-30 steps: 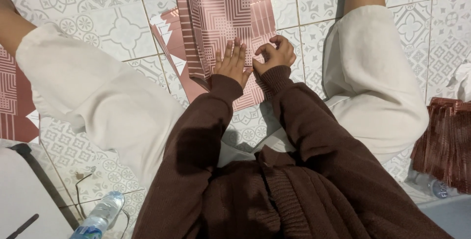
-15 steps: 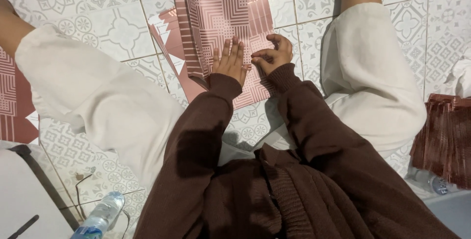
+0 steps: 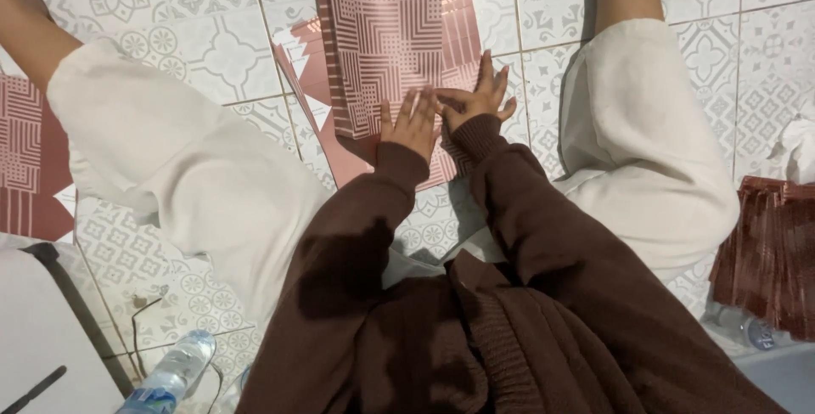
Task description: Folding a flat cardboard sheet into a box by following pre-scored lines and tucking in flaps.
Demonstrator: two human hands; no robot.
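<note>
A pink sheet of patterned card (image 3: 386,28) with white line designs lies on the tiled floor (image 3: 195,19) between my legs, on top of other pink sheets. My left hand (image 3: 412,121) rests flat on its near edge, fingers together and stretched out. My right hand (image 3: 478,98) lies beside it on the sheet's right near corner, fingers spread and pressing down, its thumb touching the left hand's fingers. Neither hand grips anything. Both arms wear dark brown knitted sleeves.
More pink patterned sheets (image 3: 30,159) lie at the left edge. A stack of folded pink pieces (image 3: 772,244) sits at the right. A plastic water bottle (image 3: 170,376) and a thin cable lie near my left knee, next to a white board (image 3: 42,337).
My right hand has uncurled from a pinching pose and now lies flat with spread fingers on the sheet. The left hand has stayed flat, shifting slightly right toward it.
</note>
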